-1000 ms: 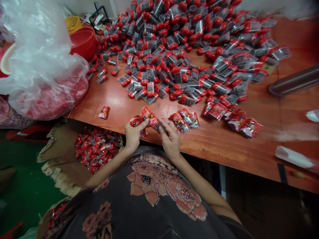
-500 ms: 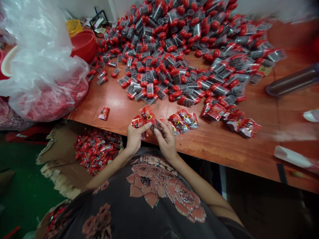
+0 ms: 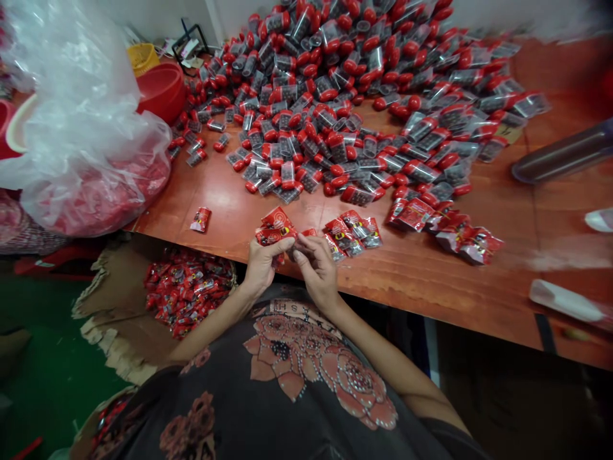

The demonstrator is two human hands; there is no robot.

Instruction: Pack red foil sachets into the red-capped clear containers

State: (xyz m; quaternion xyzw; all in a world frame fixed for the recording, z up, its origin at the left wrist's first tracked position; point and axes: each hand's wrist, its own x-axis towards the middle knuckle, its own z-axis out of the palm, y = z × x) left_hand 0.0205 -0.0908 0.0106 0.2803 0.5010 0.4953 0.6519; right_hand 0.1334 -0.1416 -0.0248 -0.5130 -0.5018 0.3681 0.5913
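Over the table's front edge, my left hand (image 3: 262,265) is closed on red printed packets (image 3: 278,225), its thumb lying across them. My right hand (image 3: 319,271) pinches the lower right end of the top packet with thumb and fingertips. How many packets are held is hidden by the fingers. Just right of my right hand lie several red packets with clear lower parts (image 3: 352,231). A single small red packet (image 3: 200,219) rests to the left of my hands.
Clear containers with red caps (image 3: 306,121) form a large heap at the back. More red packets (image 3: 447,227) lie right. A plastic bag (image 3: 96,166) bulges at left. Below the table, a cardboard box (image 3: 112,294) holds many packets (image 3: 189,291). A dark tube (image 3: 560,156) and white scoop (image 3: 565,300) are at right.
My two hands have drawn slightly closer together, still on the packets. The held top packet has tilted and sunk a little. The things on the table stay put.
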